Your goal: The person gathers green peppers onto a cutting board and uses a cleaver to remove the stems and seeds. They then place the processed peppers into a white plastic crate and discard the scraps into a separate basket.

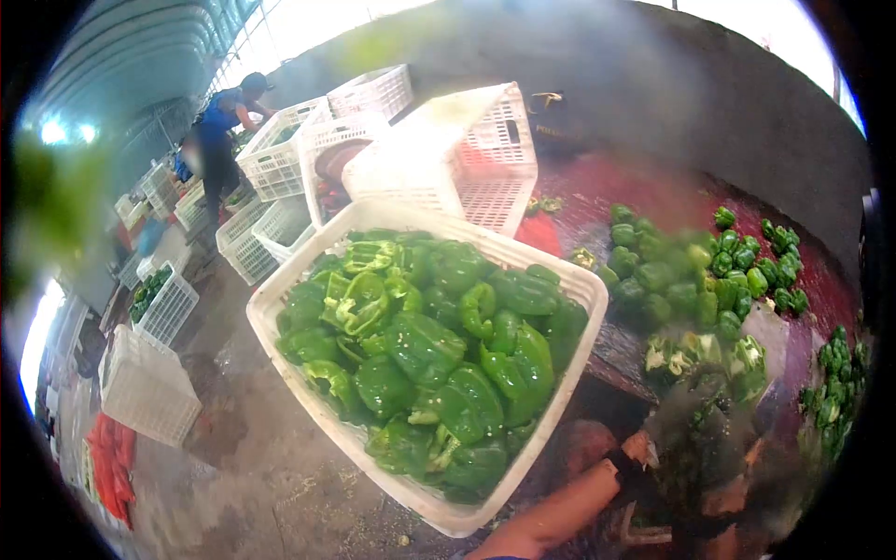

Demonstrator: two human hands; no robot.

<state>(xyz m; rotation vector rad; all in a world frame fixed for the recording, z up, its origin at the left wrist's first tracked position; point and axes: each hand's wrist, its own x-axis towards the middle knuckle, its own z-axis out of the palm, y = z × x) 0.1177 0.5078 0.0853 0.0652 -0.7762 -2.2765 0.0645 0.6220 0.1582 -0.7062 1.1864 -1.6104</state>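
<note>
The white plastic crate [544, 411] contains cut green bell peppers [425, 347], its walls presumably preventing spillage. At its lower right, the left hand [640, 448] and right hand [728, 497] are blurred; opening and grip cannot be determined.

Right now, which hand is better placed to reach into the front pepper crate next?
Likely the left hand: it's nearer the crate, just off its right side in view. The right hand sits farther out, behind the blur. Can't tell what either holds.

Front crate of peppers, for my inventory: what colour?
The crate is white, best seen in the head view.
</note>
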